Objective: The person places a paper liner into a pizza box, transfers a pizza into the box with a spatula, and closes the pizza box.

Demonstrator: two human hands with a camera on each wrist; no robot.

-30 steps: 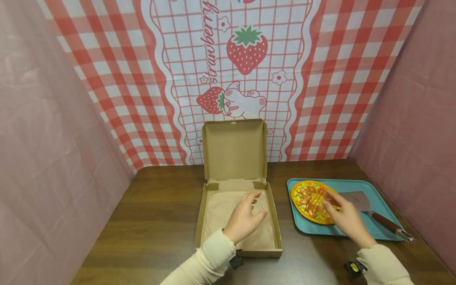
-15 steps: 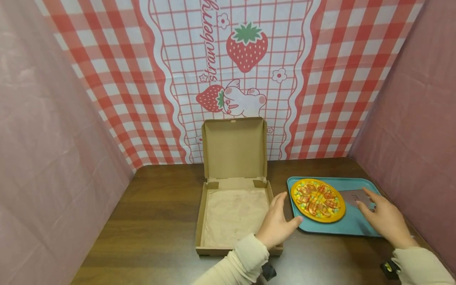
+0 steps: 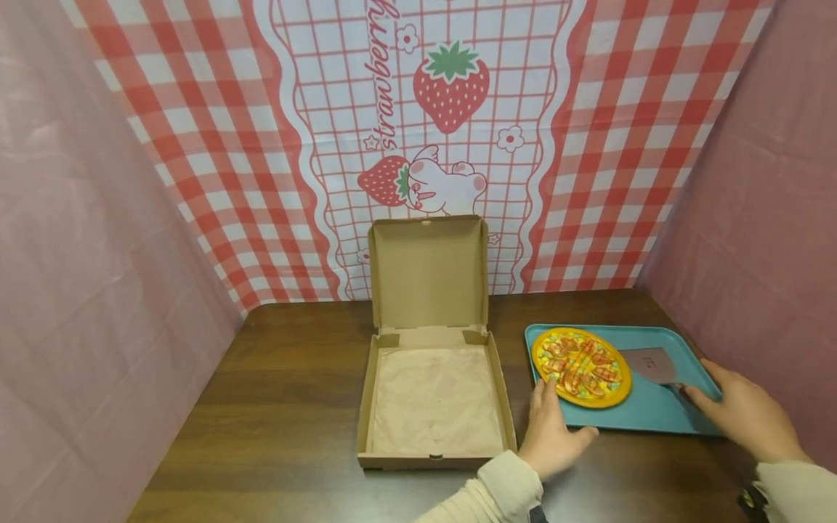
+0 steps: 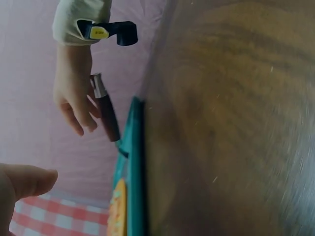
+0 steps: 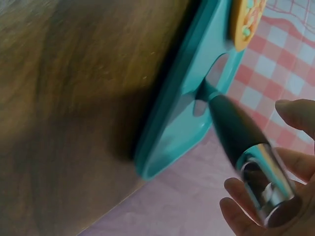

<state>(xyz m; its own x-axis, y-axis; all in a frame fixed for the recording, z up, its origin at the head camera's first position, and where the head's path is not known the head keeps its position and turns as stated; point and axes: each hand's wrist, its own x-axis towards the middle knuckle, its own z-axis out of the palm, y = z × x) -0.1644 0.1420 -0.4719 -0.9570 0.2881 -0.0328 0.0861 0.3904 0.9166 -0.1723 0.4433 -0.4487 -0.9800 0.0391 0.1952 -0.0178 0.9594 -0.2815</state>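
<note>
A round toy pizza (image 3: 582,367) with a yellow crust lies on the left part of a teal tray (image 3: 644,408). Beside it rests a pizza server (image 3: 647,365), its metal blade flat on the tray and its dark handle (image 5: 236,125) slanting up. Around that handle my right hand (image 3: 752,414) hovers with fingers and thumb apart; the right wrist view shows them spread behind the metal end cap. My left hand (image 3: 552,439) is at the tray's front left, fingers relaxed, fingertips overlapping the pizza's near edge in the head view. It holds nothing.
Left of the tray a cardboard pizza box (image 3: 425,461) stands with its lid (image 3: 430,276) raised and brown paper lining inside. The wooden table (image 3: 281,407) meets a checked strawberry cloth (image 3: 451,87) behind. Pink curtains (image 3: 739,240) hang at both sides.
My right hand has moved right, from over the pizza to the server's handle. My left hand has moved right from over the box to the tray's front left edge.
</note>
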